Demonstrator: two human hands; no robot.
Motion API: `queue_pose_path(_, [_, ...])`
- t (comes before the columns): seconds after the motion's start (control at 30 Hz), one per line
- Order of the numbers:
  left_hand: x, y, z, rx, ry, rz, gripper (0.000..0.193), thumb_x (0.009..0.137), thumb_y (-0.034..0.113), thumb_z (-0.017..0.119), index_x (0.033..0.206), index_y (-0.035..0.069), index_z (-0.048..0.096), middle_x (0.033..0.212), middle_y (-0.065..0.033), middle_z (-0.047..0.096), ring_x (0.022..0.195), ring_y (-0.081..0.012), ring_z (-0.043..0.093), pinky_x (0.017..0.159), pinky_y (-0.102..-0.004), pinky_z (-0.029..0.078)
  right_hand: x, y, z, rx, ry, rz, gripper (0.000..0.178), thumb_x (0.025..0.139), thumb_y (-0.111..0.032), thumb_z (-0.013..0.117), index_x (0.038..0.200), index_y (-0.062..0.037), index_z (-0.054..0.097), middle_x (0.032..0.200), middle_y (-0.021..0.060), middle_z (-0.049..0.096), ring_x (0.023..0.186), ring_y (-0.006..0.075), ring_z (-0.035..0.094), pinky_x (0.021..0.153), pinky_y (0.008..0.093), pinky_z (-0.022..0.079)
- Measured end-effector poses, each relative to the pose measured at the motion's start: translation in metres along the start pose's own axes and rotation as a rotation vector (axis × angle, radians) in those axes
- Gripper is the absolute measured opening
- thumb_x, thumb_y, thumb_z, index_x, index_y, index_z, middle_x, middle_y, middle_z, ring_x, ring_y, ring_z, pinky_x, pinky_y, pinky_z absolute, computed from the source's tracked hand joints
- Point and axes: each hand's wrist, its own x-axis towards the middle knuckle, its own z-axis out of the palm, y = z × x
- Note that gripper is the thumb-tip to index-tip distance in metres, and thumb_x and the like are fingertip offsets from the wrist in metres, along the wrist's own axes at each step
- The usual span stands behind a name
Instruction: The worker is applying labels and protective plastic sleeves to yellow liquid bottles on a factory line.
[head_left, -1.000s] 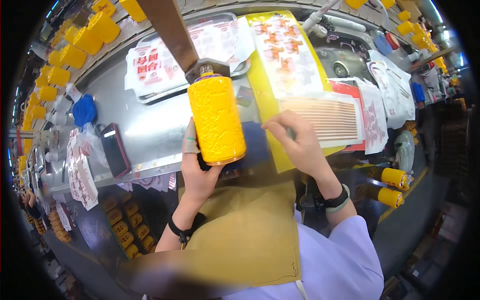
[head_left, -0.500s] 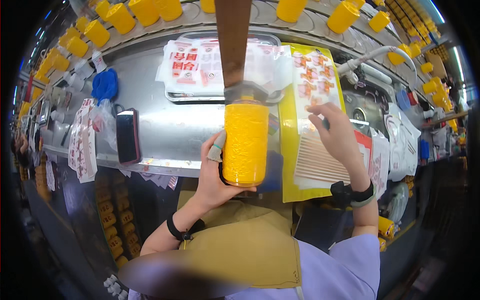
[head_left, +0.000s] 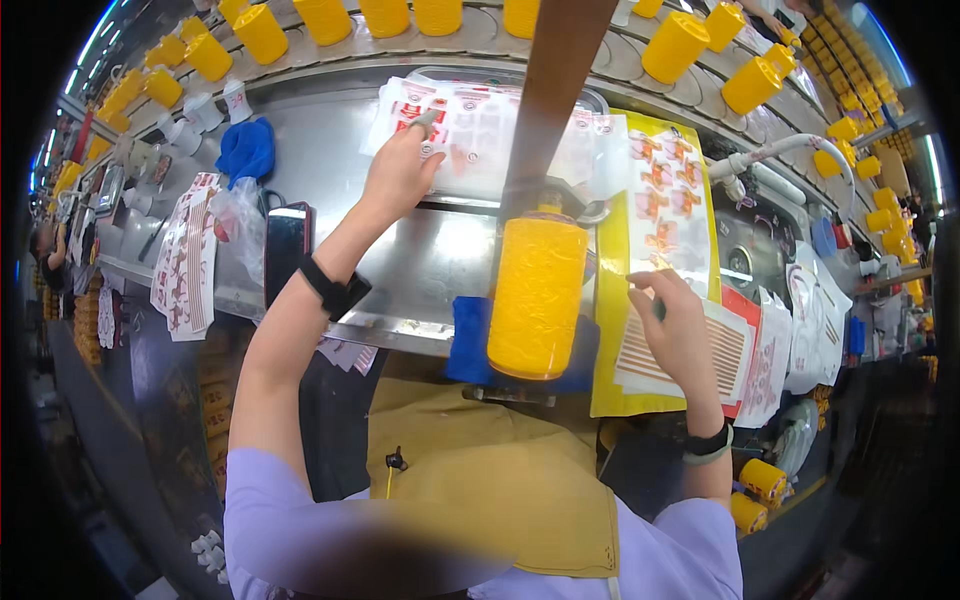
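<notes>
A yellow, bottle-shaped container [head_left: 538, 300] with a wrinkled, glossy surface stands in front of me at the bench's near edge, neither hand touching it. My left hand [head_left: 400, 170] is stretched over printed decal sheets [head_left: 475, 125] on a metal tray, thumb and index finger apart. A pale cover sits on one of its fingertips. To the right of the container, my right hand [head_left: 678, 325] hovers over a striped sheet [head_left: 640, 355], its fingers curled together. Something small and dark shows between them, too unclear to name. A sheet of orange-red flower decals [head_left: 665, 180] lies just beyond, on a yellow mat [head_left: 610, 395].
Blue cloth [head_left: 468, 340] lies by the container's base. A brown upright bar [head_left: 560, 80] rises behind it. On the left lie a phone [head_left: 288, 245], a blue cloth bundle [head_left: 246, 150] and decal strips [head_left: 185, 260]. Yellow containers [head_left: 262, 32] line the conveyor; a white hose [head_left: 790, 105] arches right.
My left hand has let go of the yellow container and reached forward and left to the decal sheets. My right hand stays near the striped sheet. The view has shifted slightly.
</notes>
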Motion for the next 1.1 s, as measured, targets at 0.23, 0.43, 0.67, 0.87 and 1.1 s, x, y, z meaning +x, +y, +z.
queue_pose_path(0.23, [0.034, -0.008, 0.030, 0.353, -0.239, -0.108, 0.037, 0.093, 0.013, 0.063, 0.129, 0.004, 0.062, 0.095, -0.0236, 0.071, 0.092, -0.0418, 0.069, 0.081, -0.0510, 0.054, -0.020, 0.002, 0.006, 0.007, 0.010, 0.036, 0.018, 0.095, -0.010, 0.068, 0.110, -0.0013, 0.070, 0.099, 0.0161, 0.067, 0.094, 0.0351, 0.065, 0.081, 0.0417, 0.050])
queue_pose_path(0.43, [0.038, -0.019, 0.043, 0.278, -0.137, 0.043, 0.025, 0.085, -0.001, 0.058, 0.109, -0.001, 0.062, 0.100, -0.0224, 0.071, 0.092, -0.0408, 0.070, 0.080, -0.0511, 0.056, -0.025, 0.008, 0.013, 0.003, 0.104, -0.043, 0.016, 0.095, -0.008, 0.068, 0.109, -0.0009, 0.070, 0.088, 0.0113, 0.065, 0.070, 0.0242, 0.055, 0.067, 0.0361, 0.043])
queue_pose_path(0.67, [0.045, -0.015, 0.051, 0.232, -0.101, 0.065, 0.022, 0.085, 0.002, 0.059, 0.106, -0.001, 0.061, 0.098, -0.0228, 0.072, 0.091, -0.0407, 0.071, 0.078, -0.0507, 0.056, -0.029, 0.005, 0.020, 0.053, 0.024, 0.033, 0.018, 0.094, -0.011, 0.070, 0.109, -0.0012, 0.069, 0.095, 0.0155, 0.066, 0.091, 0.0345, 0.063, 0.079, 0.0418, 0.049])
queue_pose_path(0.87, [0.050, -0.009, 0.055, 0.385, -0.100, 0.084, 0.023, 0.085, 0.003, 0.061, 0.108, 0.001, 0.063, 0.089, -0.0201, 0.073, 0.084, -0.0387, 0.073, 0.073, -0.0500, 0.057, -0.034, 0.007, 0.023, 0.046, 0.019, 0.049, 0.019, 0.093, -0.011, 0.071, 0.109, -0.0016, 0.070, 0.095, 0.0149, 0.066, 0.091, 0.0344, 0.064, 0.080, 0.0414, 0.049])
queue_pose_path(1.1, [0.055, -0.006, 0.058, 0.470, -0.169, 0.115, 0.020, 0.085, 0.003, 0.062, 0.105, 0.002, 0.065, 0.090, -0.0198, 0.073, 0.084, -0.0384, 0.073, 0.072, -0.0495, 0.058, -0.038, 0.008, 0.026, 0.055, 0.025, 0.060, 0.018, 0.093, -0.012, 0.071, 0.108, -0.0020, 0.070, 0.095, 0.0143, 0.066, 0.091, 0.0337, 0.064, 0.080, 0.0413, 0.050])
